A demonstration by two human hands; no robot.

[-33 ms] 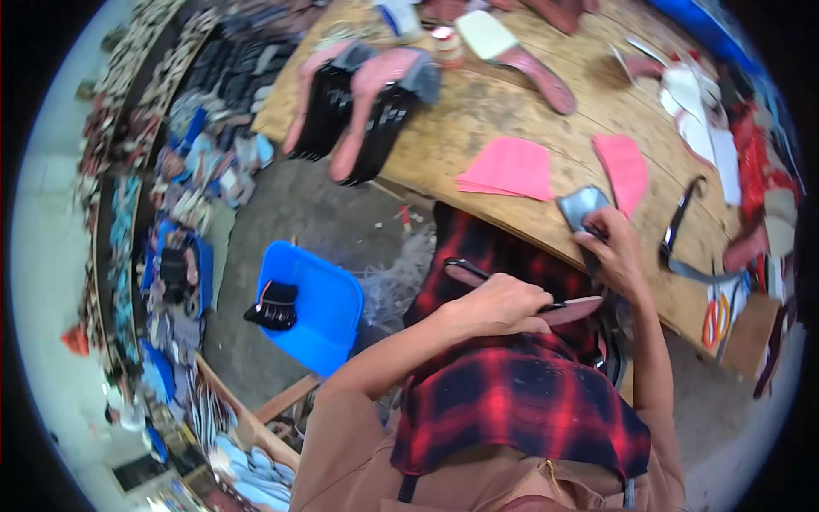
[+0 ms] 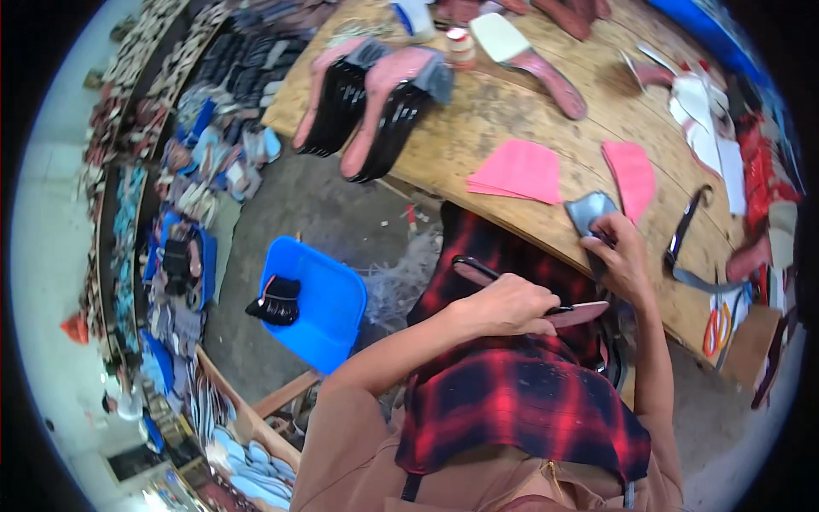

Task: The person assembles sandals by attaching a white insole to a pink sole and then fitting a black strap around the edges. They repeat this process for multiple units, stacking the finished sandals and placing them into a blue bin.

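My left hand (image 2: 509,305) is closed round a pink shoe sole with a glossy black rim (image 2: 585,313), held across my lap; its two ends stick out either side of the fingers. At the table's near edge, my right hand (image 2: 621,252) pinches a grey-blue shiny piece (image 2: 589,207). Something dark runs below the thumb, partly hidden by the fingers. Just beyond lie a stack of pink sheet pieces (image 2: 519,171) and a curved pink piece (image 2: 630,177). A red and black checked apron (image 2: 503,401) covers my lap.
Two stacks of pink-topped black soles (image 2: 388,111) overhang the wooden table's (image 2: 461,119) left edge. A white-ended pink insole (image 2: 546,81) lies farther back. Orange-handled scissors (image 2: 715,333) and a black curved strip (image 2: 682,226) sit right. A blue chair (image 2: 320,307) holds black pieces.
The whole view has shifted slightly, so the table and chair appear a little farther right. Both hands keep their grip, with no clear movement of their own.
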